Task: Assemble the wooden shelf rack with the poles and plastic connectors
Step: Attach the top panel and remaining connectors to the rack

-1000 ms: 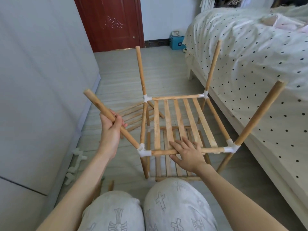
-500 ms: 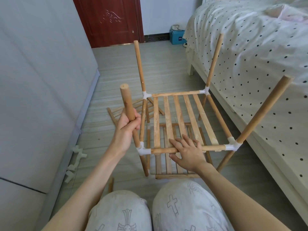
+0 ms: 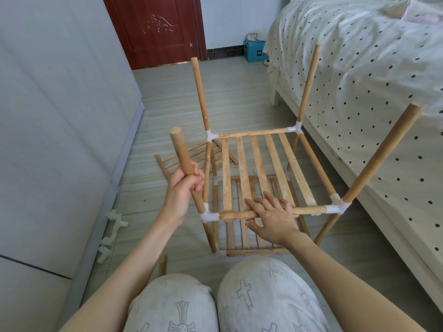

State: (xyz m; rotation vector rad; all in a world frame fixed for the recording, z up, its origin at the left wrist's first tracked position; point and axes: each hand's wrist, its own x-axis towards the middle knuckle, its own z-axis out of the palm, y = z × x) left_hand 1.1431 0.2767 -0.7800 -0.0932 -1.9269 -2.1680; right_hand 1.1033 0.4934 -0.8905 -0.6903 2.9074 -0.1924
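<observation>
The wooden shelf rack point(image 3: 257, 164) stands on the floor before my knees, with two slatted levels joined by white plastic connectors. My left hand point(image 3: 185, 185) is wrapped around the near-left pole point(image 3: 181, 152), whose lower end sits in the near-left connector point(image 3: 208, 215); the pole leans slightly left. My right hand point(image 3: 273, 218) lies flat, fingers spread, on the front rail point(image 3: 309, 210) of the upper level. Three other poles rise from the other corners: far left point(image 3: 200, 94), far right point(image 3: 308, 85) and near right point(image 3: 381, 156).
A loose slatted panel point(image 3: 182, 159) lies on the floor behind the rack. Spare white connectors point(image 3: 112, 233) are strewn along the grey cabinet point(image 3: 60, 140) at left. A bed with a dotted cover point(image 3: 359, 80) runs close along the right. A short stick point(image 3: 162, 264) lies by my left knee.
My left hand has swung the near-left pole from a strong leftward lean to nearly upright in its connector. My right hand has stayed pressed on the front rail.
</observation>
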